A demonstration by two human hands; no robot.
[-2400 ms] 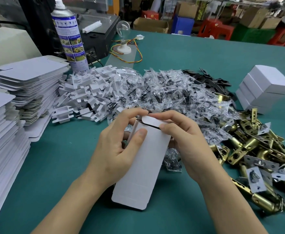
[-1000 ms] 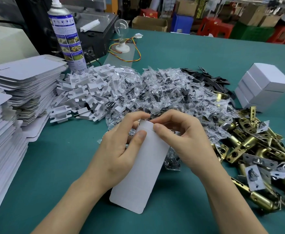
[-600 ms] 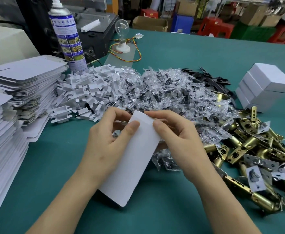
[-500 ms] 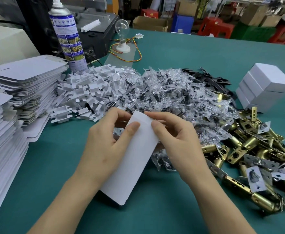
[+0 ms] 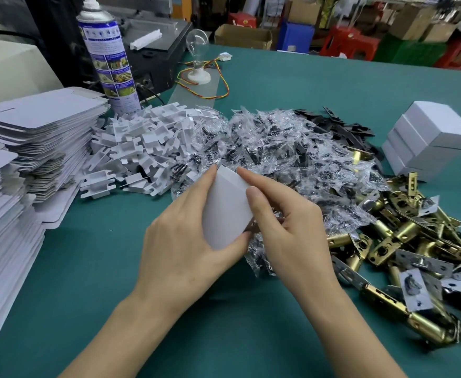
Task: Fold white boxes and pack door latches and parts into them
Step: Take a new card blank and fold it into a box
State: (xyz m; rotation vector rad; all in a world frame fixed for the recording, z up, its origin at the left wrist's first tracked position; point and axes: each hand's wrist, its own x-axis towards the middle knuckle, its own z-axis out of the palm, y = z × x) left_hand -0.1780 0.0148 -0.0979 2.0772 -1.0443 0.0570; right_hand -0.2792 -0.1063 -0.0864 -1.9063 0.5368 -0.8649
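A white box [image 5: 225,211] stands tilted on end above the green table, seen foreshortened. My left hand [image 5: 185,241] grips it from the left, thumb under its near corner. My right hand [image 5: 286,227] holds its right side, index finger along the top edge. Behind the hands lies a heap of clear bags with black screws [image 5: 273,148]. Brass door latches [image 5: 404,241] are piled to the right. White cardboard inserts [image 5: 142,148] lie in a heap at the left of the bags. Flat white box blanks [image 5: 41,126] are stacked at far left.
Finished white boxes [image 5: 431,137] are stacked at the right. A spray can [image 5: 109,55] stands at the back left beside a black machine [image 5: 158,50]. A bulb on a white base [image 5: 198,58] with coloured wires sits behind the heaps. Black flat parts [image 5: 341,126] lie behind the bags.
The box has been turned from lying long toward me to standing more on end, so it looks shorter. Both hands shifted with it; its far flap is now closed.
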